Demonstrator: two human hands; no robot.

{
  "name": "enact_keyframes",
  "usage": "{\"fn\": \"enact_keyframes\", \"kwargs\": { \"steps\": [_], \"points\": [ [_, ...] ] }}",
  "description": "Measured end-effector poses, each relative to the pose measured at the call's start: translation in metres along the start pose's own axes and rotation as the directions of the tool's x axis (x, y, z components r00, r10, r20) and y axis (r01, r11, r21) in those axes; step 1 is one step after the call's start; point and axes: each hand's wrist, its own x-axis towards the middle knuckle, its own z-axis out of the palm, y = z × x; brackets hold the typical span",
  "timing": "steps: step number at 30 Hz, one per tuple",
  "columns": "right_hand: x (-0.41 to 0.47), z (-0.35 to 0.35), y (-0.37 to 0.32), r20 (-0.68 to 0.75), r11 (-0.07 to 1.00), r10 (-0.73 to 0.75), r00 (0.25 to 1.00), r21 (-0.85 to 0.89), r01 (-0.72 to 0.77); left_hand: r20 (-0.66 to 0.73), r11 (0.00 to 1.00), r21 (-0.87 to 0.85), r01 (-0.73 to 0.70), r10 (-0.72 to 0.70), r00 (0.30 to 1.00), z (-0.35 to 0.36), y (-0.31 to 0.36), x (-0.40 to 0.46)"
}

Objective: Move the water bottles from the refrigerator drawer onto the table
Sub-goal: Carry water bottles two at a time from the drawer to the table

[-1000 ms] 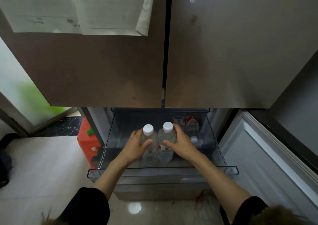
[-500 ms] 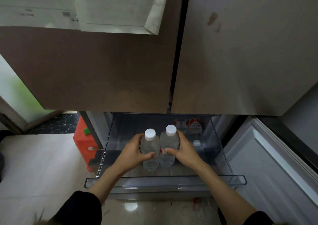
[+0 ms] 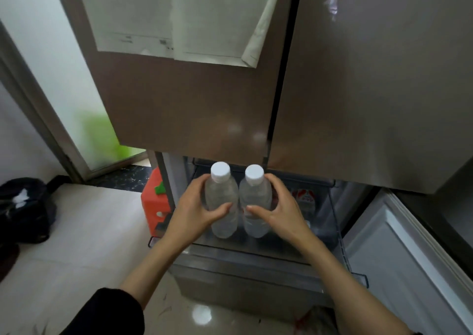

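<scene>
Two clear water bottles with white caps are held upright side by side above the open refrigerator drawer (image 3: 354,275). My left hand (image 3: 190,210) grips the left bottle (image 3: 221,201) around its middle. My right hand (image 3: 281,210) grips the right bottle (image 3: 254,199) the same way. The two bottles almost touch. Further bottles with red and white labels (image 3: 304,199) stay in the back right of the drawer, partly hidden behind my right hand.
The closed upper refrigerator doors (image 3: 358,91) hang just above the bottle caps, with papers (image 3: 194,19) stuck on the left one. An orange container (image 3: 153,201) stands left of the drawer. A white door panel (image 3: 409,258) is open at right. A dark bag (image 3: 23,206) lies on the tiled floor.
Both hands have lifted the two bottles up out of the drawer, toward me. The view has shifted left and closer.
</scene>
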Motion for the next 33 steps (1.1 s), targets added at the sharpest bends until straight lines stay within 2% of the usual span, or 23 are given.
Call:
{"fn": "enact_keyframes", "kwargs": {
  "steps": [6,12,19,24,27,33],
  "points": [
    [0.009,0.017,-0.066,0.027,0.969,-0.112,0.993,0.223,0.103,-0.251,0.991,-0.132,0.025,-0.058,0.966,-0.064,0.039,-0.02],
    [0.008,0.088,-0.12,0.175,0.922,-0.216,0.961,0.359,0.142,-0.52,0.969,-0.228,0.1,-0.208,0.829,-0.146,0.024,-0.072],
    [-0.029,0.24,-0.182,0.389,0.915,-0.288,0.875,0.38,0.133,-0.678,0.956,-0.172,0.237,-0.289,0.676,-0.254,-0.021,-0.19],
    [-0.083,0.363,-0.238,0.495,0.903,-0.34,0.8,0.409,0.131,-0.736,0.928,-0.144,0.343,-0.333,0.59,-0.345,-0.052,-0.291],
    [-0.116,0.433,-0.272,0.548,0.886,-0.387,0.742,0.443,0.135,-0.772,0.905,-0.115,0.41,-0.341,0.536,-0.398,-0.066,-0.348],
    [-0.173,0.544,-0.328,0.674,0.883,-0.432,0.6,0.451,0.13,-0.847,0.842,-0.15,0.518,-0.379,0.372,-0.479,-0.09,-0.442]
  ]
}}
